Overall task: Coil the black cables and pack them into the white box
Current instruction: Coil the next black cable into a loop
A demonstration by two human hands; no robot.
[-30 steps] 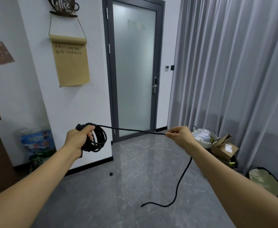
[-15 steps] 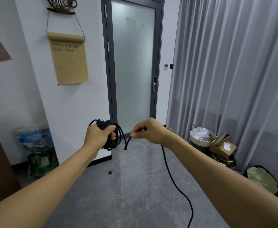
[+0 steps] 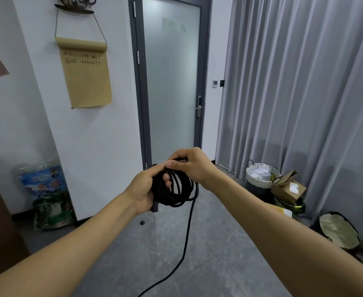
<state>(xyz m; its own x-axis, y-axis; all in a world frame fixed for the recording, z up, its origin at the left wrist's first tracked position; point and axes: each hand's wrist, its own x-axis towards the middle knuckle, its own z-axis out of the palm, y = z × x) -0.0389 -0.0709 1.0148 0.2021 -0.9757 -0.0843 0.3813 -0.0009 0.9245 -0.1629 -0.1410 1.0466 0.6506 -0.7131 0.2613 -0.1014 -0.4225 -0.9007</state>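
From the head view, the right hand, which a moment ago was stretched out to the side drawing the line taut, has come back in and now meets the left hand in front of the frosted glass door. That lays one more loop onto the bundle, so the coiling looks well along, though not finished.

The left hand is curled firmly round the thick black rubber cable, gripping the gathered loops with a stubby plug end poking out below the palm. The right hand pinches the newest turn at the top of the coil, fingers bent over it.

A loose tail hangs from the coil down to the grey tiled floor and runs out of sight at the bottom edge. No white box is in view.
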